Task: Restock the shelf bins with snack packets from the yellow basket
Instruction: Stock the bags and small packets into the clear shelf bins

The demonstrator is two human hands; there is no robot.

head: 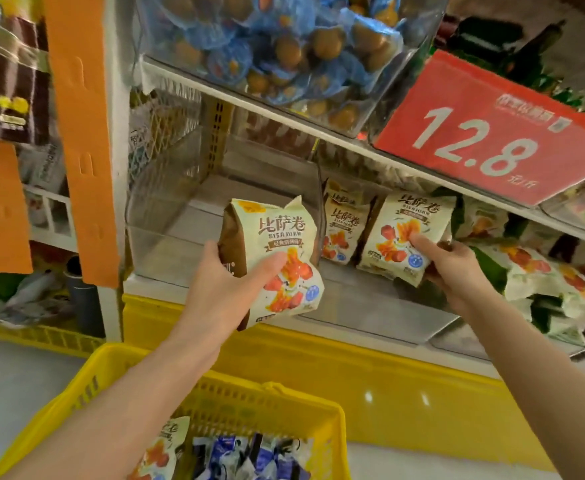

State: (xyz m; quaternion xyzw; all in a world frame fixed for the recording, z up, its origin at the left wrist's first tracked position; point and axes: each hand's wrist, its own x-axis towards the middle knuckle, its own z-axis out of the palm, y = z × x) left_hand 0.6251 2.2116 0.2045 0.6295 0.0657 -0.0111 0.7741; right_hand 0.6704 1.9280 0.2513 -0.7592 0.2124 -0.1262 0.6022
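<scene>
Snack packet (277, 258): being gripped by the left hand (228, 282) at the front edge of a nearly bare clear bin (152, 216).
Second packet (405, 237): being pinched by the right hand (457, 268) in the adjoining bin (370, 303), beside a standing packet (343, 223).
Yellow basket (111, 368): more packets (159, 455) are being carried in it. Restocking is judged partly done.

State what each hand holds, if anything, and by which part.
Left hand grips a cream snack packet round its lower half; right hand pinches a second packet at its lower right edge.

Two slim, bare forearms (166, 372), bare left hand (221, 282) and right hand (457, 268) with long, slender fingers (422, 242)
</scene>
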